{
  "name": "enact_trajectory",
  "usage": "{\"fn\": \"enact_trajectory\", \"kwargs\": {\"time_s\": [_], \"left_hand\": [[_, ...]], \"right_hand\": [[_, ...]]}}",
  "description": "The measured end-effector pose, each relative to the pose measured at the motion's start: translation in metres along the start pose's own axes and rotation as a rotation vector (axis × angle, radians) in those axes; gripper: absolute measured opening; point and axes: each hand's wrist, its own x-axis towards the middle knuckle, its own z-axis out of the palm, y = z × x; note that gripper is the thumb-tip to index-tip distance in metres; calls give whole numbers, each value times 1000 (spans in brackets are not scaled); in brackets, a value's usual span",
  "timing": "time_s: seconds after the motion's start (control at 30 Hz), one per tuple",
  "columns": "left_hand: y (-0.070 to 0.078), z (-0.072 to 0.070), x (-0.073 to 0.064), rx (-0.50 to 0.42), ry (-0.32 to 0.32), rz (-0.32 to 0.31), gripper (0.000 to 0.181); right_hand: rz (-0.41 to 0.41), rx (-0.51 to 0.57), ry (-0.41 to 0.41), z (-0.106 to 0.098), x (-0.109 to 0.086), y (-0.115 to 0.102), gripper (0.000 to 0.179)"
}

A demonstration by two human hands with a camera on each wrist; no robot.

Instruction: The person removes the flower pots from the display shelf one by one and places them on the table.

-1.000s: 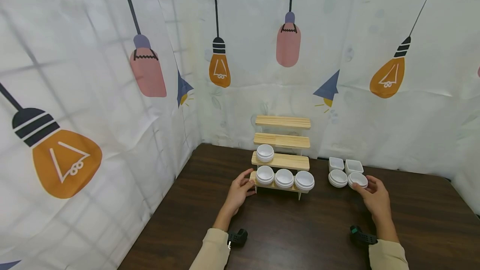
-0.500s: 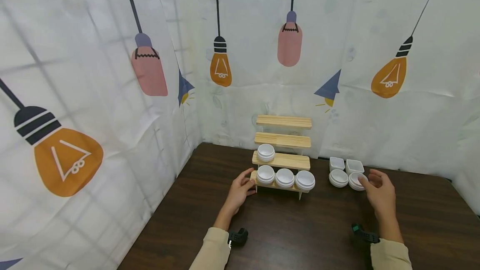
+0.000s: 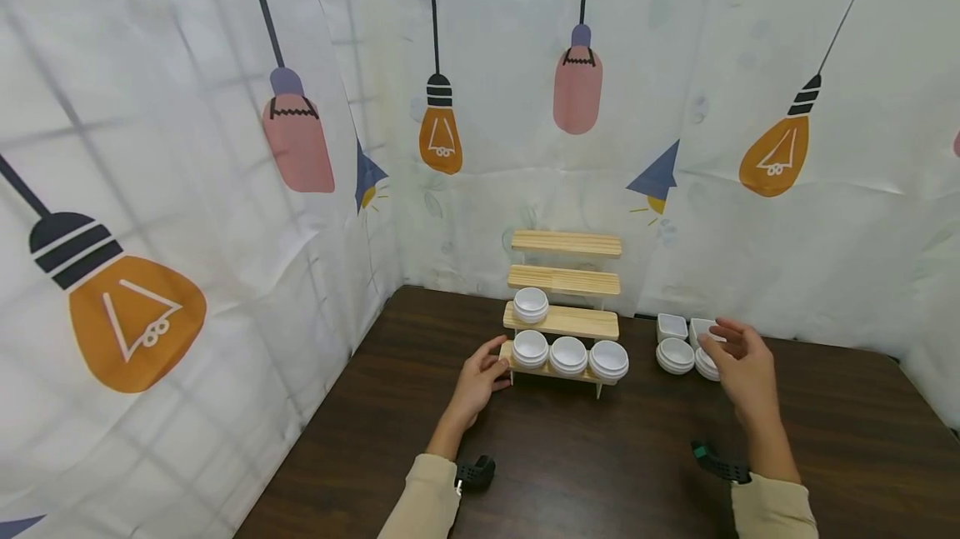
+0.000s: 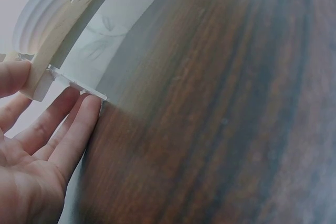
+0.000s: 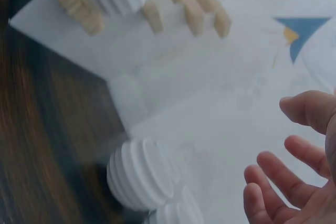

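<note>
My left hand (image 3: 474, 385) pinches the left end of the lowest board of a wooden tiered stand (image 3: 592, 323); its thumb lies on the board end and its other fingers reach beneath, by the clear leg (image 4: 79, 85). Three white ribbed round bowls (image 3: 568, 356) stand along that board. Another round bowl (image 3: 531, 306) sits at the left of the second board. My right hand (image 3: 750, 376) hovers, fingers apart and holding nothing, over the right-hand group. It partly hides a round bowl (image 3: 705, 366) and a square bowl (image 3: 699, 327) there.
Beside these, a second round bowl (image 3: 676, 355) and a second square bowl (image 3: 672, 326) stand on the dark wooden table (image 3: 585, 456), right of the stand. A white printed curtain (image 3: 495, 214) hangs close behind the table and along its left side.
My right hand has let go of the right-hand round bowl and risen, moving slightly right and then back left toward the square bowl. My left hand has stayed on the stand.
</note>
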Motion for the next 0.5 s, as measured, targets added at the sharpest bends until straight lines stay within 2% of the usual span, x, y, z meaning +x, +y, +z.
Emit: {"fn": "enact_trajectory", "kwargs": {"time_s": [0.27,0.5], "left_hand": [[0,0,1,0,9,-4,50],[-2,-1,1,4,2,0,50]], "right_hand": [[-122,61,-45,13,-5,-14,53],[-170,99,-73,28,-12,-24,50]]}}
